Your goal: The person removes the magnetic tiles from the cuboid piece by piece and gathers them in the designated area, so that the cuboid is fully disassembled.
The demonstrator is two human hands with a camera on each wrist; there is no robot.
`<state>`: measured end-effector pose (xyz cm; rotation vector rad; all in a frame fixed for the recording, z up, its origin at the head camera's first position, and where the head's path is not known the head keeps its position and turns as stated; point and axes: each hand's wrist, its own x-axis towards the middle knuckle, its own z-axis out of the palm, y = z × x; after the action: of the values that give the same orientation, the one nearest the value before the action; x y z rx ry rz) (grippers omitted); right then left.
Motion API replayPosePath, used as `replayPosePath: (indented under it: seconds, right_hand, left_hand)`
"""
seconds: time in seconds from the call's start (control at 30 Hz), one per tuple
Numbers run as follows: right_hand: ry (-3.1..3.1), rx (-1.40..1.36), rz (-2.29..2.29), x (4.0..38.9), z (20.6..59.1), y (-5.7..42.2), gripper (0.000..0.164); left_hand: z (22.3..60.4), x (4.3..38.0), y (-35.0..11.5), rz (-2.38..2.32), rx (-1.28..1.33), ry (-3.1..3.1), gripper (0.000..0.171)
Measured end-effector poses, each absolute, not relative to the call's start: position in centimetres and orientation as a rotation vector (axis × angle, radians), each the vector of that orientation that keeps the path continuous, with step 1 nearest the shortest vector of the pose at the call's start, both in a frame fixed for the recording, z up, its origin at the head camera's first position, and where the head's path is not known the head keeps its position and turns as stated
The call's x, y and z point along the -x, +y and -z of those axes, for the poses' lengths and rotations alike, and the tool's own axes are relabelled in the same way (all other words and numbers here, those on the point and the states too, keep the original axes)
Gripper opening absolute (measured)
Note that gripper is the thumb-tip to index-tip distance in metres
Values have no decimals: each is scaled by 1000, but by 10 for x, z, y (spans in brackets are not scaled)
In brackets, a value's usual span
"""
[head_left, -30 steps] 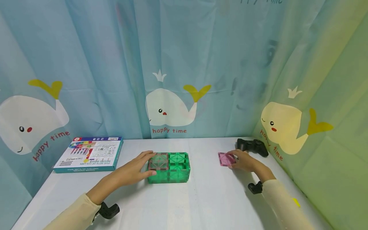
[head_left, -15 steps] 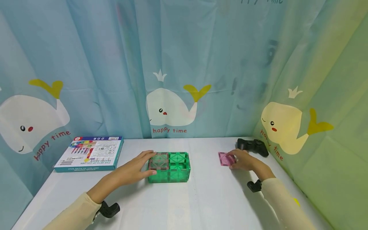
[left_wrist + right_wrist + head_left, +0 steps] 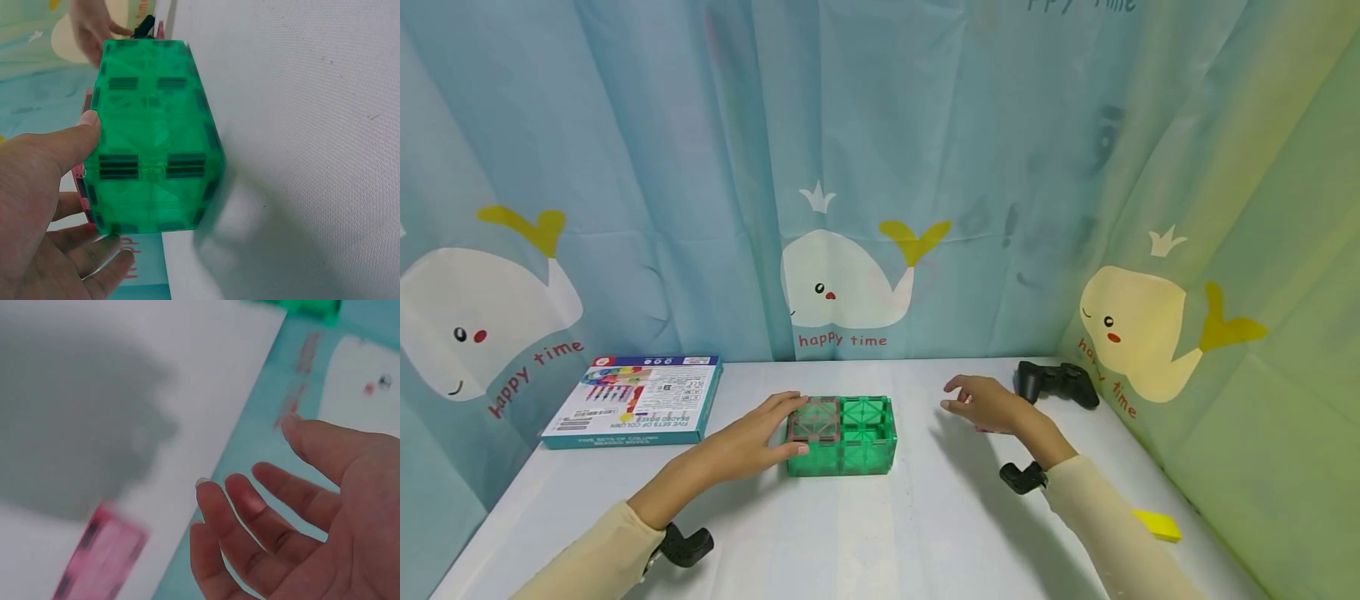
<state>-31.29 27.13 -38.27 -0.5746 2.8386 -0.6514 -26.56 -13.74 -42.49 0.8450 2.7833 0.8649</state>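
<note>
While the left hand [image 3: 756,442] grips the green magnetic-tile box [image 3: 842,458], the right hand [image 3: 992,406] hovers, fingers [image 3: 224,522] loosely curled, near a pink tile [image 3: 103,562].

Back curtain [image 3: 880,117]: I see pale blue cloth hanging in soft vertical folds behind the counter [image 3: 865,550].
Right curtain [image 3: 1292,450]: yellow-green cloth, slanting along the counter's right edge.
Whale prints [image 3: 850,287]: three pale whales with yellow tails, at left, middle and right.
Lettering [image 3: 831,340]: red "happy time" near each whale.
Counter: white; my left wrist view shows a fine texture.
Light: diffuse, with soft grey shadows on the counter.
</note>
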Motion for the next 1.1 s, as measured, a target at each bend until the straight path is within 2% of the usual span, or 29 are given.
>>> replayPosePath:
  seconds: [0.3,0.5,0.77,1.1]
  right_hand:
    - [2670,517,760,300,373,210,57]
    - [2712,490,642,299,367,188,61]
    - [2690,450,601,304,369,170,58]
    - [2631,455,702,302,368,170,49]
  left_hand:
    - [425,266,-138,-875,-853,2770,81]
    - [425,266,-138,-875,-857,2779,81]
    - [426,266,-138,-886,-853,2764,82]
    - [426,266,-139,-872,-849,2774,82]
